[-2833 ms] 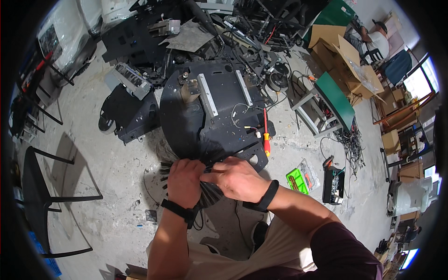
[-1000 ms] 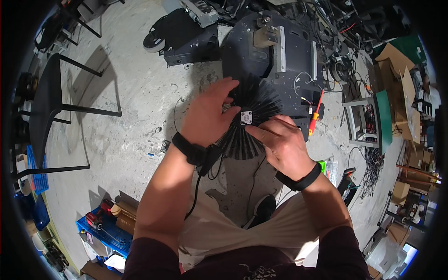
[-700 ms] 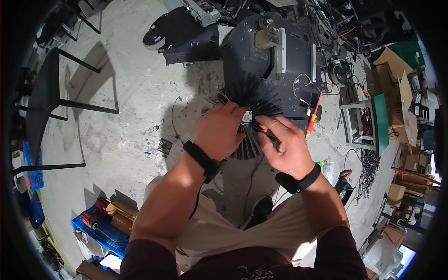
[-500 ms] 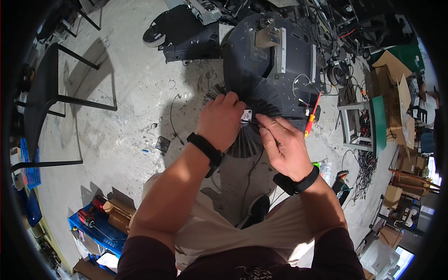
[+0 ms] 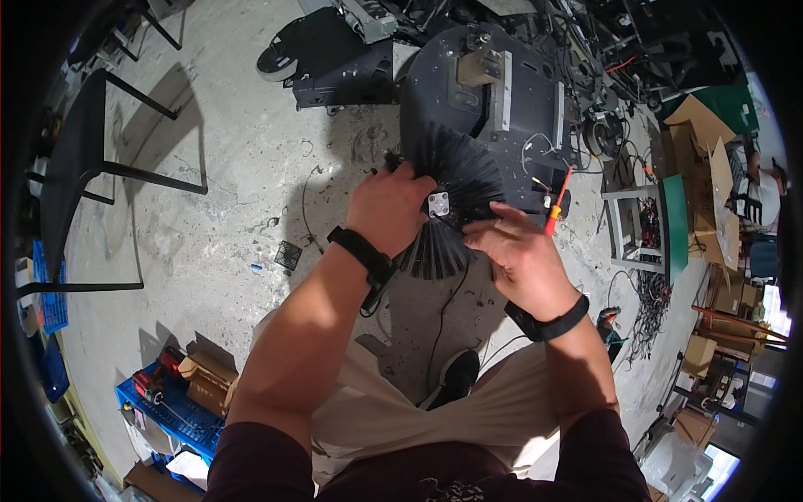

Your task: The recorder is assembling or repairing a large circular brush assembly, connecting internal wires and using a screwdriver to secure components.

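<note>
A round black brush [image 5: 456,163] with long bristles fanning outward is in front of me, a square silver metal hub [image 5: 438,204] at its middle. My left hand [image 5: 386,205] grips the brush from its left side, fingers curled over the bristles by the hub. To the hub's right, my right hand [image 5: 527,255] is closed in a pinch. A thin dark rod [image 5: 452,222], perhaps a hex key, runs from beside the hub to its fingertips. Its far end is too small to make out.
Behind the brush lies a large dark machine base [image 5: 523,100]. A red-and-yellow screwdriver [image 5: 554,216] rests at its right edge. A black chair [image 5: 79,176] stands left. A blue crate [image 5: 180,418] holds a red power tool [image 5: 155,381]. Cardboard boxes [image 5: 707,176] and cables are right.
My right hand has drawn back slightly right and down from the hub, uncovering more bristles. My left hand has shifted a little left with the brush still in its grip.
</note>
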The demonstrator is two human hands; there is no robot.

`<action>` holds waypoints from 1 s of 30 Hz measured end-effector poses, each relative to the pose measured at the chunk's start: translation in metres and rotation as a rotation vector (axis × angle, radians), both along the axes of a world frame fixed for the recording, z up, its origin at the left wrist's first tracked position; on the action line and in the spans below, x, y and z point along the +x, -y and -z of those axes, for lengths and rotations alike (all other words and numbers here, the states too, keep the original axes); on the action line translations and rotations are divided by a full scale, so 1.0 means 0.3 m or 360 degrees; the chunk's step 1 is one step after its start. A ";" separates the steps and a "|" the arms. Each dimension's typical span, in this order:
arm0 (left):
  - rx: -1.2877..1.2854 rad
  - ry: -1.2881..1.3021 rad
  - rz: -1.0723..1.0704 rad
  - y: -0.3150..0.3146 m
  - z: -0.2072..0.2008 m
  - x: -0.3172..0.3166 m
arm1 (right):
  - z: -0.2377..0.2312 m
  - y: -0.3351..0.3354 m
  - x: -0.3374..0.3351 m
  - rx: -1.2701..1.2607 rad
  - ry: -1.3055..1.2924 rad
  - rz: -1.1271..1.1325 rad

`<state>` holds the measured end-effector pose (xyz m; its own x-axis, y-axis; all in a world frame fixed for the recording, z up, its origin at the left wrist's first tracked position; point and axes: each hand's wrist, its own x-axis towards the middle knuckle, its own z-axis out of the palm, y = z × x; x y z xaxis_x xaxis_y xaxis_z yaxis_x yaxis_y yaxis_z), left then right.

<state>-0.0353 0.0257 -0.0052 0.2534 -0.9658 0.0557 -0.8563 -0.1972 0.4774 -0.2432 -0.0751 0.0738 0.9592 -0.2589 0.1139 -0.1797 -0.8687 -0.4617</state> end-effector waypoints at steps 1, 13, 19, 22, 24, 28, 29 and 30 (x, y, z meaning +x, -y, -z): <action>-0.0002 0.0001 0.0003 0.000 -0.001 -0.001 | 0.025 0.013 0.004 0.0002 0.0094 0.0017; 0.0000 0.0010 -0.0003 0.001 0.000 0.010 | 0.022 0.032 0.020 -0.0193 0.0679 0.0284; 0.0023 -0.0119 0.0045 0.009 0.000 0.026 | 0.134 0.063 -0.040 0.1147 0.0586 0.0757; 0.0014 -0.0166 0.0039 0.003 -0.017 0.029 | 0.140 0.061 -0.032 0.1609 0.0654 0.0854; 0.0109 -0.0231 -0.0015 0.006 -0.027 0.036 | 0.140 0.066 -0.021 0.2169 0.0641 0.0978; 0.0079 -0.0252 -0.0026 -0.004 -0.054 0.035 | 0.156 0.072 -0.015 0.2214 0.0611 0.1118; -0.0076 -0.0126 -0.0074 -0.005 -0.060 0.036 | 0.154 0.075 -0.015 0.2313 0.0627 0.1119; -0.0232 -0.0001 -0.0118 -0.005 -0.066 0.036 | 0.155 0.079 -0.015 0.2413 0.0644 0.1118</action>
<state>-0.0244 0.0272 0.0146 0.3237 -0.9262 0.1935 -0.8416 -0.1884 0.5062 -0.2476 -0.0987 0.0273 0.5977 -0.6812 -0.4229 0.0205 0.5402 -0.8413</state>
